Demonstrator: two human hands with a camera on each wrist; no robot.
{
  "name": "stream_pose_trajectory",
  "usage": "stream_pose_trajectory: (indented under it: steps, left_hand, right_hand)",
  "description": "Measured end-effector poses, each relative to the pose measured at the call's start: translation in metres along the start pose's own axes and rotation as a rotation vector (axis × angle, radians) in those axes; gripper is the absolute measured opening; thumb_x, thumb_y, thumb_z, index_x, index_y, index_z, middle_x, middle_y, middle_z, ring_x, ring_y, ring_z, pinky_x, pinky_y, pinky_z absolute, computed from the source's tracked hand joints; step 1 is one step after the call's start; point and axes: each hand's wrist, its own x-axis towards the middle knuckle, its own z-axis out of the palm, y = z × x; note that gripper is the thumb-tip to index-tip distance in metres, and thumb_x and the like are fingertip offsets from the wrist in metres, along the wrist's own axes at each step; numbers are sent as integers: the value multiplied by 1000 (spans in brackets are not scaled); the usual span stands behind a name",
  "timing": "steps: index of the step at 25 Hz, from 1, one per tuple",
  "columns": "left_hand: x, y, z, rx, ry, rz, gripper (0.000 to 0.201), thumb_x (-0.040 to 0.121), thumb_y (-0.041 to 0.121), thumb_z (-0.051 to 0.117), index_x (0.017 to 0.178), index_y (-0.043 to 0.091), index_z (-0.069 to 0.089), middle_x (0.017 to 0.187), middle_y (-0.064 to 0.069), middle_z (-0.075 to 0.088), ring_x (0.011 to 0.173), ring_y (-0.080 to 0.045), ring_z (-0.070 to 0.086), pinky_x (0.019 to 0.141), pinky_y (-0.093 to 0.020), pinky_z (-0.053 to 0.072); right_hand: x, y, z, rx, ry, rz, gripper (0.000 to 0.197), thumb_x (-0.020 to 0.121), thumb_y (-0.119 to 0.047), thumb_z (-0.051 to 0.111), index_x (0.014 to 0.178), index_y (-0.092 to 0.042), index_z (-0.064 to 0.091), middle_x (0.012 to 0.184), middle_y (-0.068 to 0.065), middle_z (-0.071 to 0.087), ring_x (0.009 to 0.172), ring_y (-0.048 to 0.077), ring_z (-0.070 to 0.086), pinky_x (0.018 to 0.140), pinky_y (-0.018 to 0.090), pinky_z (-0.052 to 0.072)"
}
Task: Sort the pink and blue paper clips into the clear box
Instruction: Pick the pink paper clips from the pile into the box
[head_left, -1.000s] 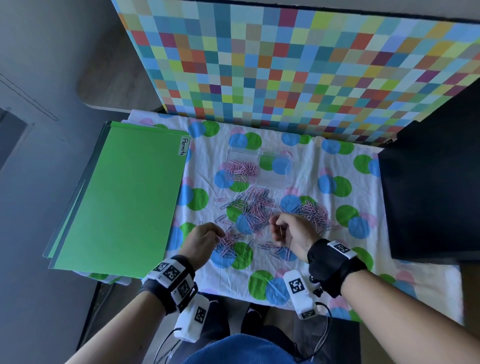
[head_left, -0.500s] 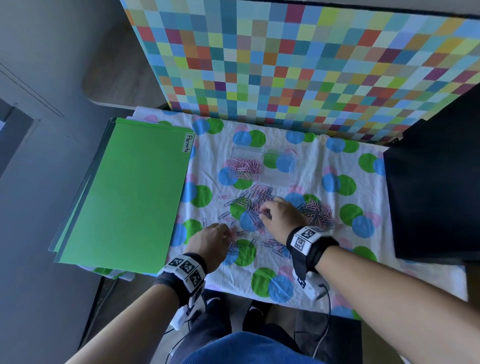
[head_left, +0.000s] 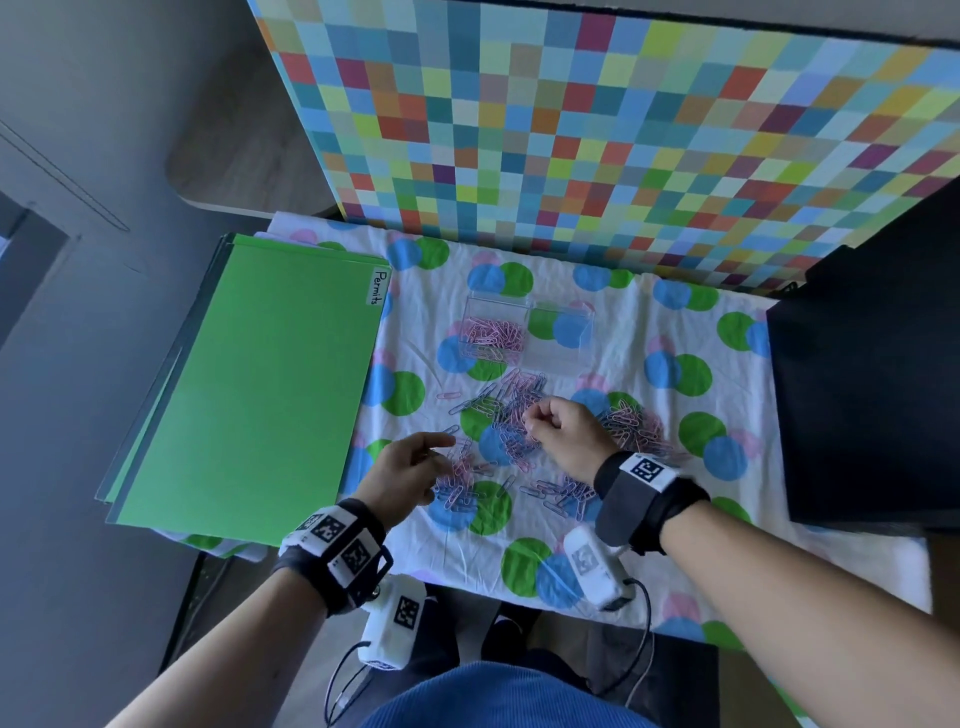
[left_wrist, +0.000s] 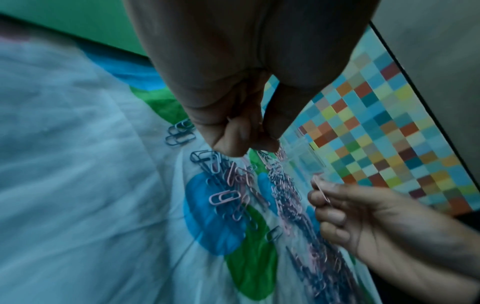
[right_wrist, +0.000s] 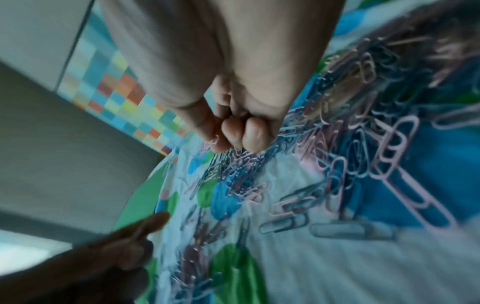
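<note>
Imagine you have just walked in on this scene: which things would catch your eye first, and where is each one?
First, the checkered multicoloured board standing behind the table, and the big green folder lying at the left. Then the scatter of pink and blue paper clips mid-cloth, with the clear box just beyond, its left compartment holding pink clips. The right hand pinches a pink clip over the pile; the left hand hovers beside it.

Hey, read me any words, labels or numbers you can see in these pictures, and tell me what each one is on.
"Permits": handwritten on the white tab label at the far right corner of the green folder.
The wristbands carry black-and-white square marker codes, no letters.
No other text shows.
</note>
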Motion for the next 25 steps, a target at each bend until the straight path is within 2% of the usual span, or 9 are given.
stream_pose_trajectory:
  steps: [3,7,8,10,13,15,17,20,25]
  left_hand:
    - [-1,5,-1,-305,-23,-95,28,89,-8,37,96,-2,64,61,-3,41,49,-12,30,46,-22,29]
    - [-3,8,-4,-484,-31,-190,23,83,5,30,71,9,49,63,-8,44,47,-15,36,47,-24,28]
    - [-4,8,-5,-496,-31,-207,21,83,8,32,69,11,47,61,-6,43,47,-15,35,47,-23,28]
    - [-4,5,-5,-287,-3,-159,24,86,13,42,63,16,48,58,-1,40,48,-15,32,47,-23,27]
    - [-10,-1,-1,607,57,90,14,86,26,62,74,19,61,61,10,50,54,-8,44,51,-19,35]
    - [-16,-2,4,917,36,172,8,87,32,63,88,24,64,73,16,53,64,-3,49,58,-17,36]
    - [-17,-7,7,1009,38,208,8,90,29,59,95,25,64,82,17,52,73,-3,48,61,-14,33]
    - [-15,-13,9,1030,70,239,7,91,26,54,91,24,61,83,15,54,73,-6,49,54,-13,29]
    - [-9,-13,11,815,102,227,8,87,23,57,80,19,56,74,7,61,67,-13,57,55,-17,39]
  right_hand:
    - [-4,4,1,381,-87,149,20,91,4,44,93,-8,60,65,5,52,50,14,44,43,26,37]
    - [-12,6,-4,627,-158,288,18,89,-2,40,85,-4,58,65,9,51,51,19,47,43,27,34]
    - [-13,6,-4,590,-160,292,17,90,-6,42,81,-6,57,65,8,51,50,18,46,43,27,33]
    - [-15,5,-2,220,-128,187,19,90,-17,52,74,-9,56,62,3,51,50,15,45,45,24,33]
    - [-19,7,6,-425,-40,-76,15,85,-25,64,77,-12,61,68,-3,59,61,13,53,58,26,45]
    - [-23,9,9,-607,-37,-181,8,86,-22,61,83,-15,60,80,-2,63,70,16,57,62,25,46]
    - [-24,11,12,-698,-49,-222,9,89,-20,56,84,-13,60,87,1,63,74,18,57,61,24,41]
    - [-23,11,13,-716,-46,-225,11,90,-17,51,82,-13,57,88,3,62,75,20,57,61,26,42]
    - [-26,10,9,-657,-57,-222,10,87,-18,52,77,-19,49,80,-1,57,72,18,54,61,29,45]
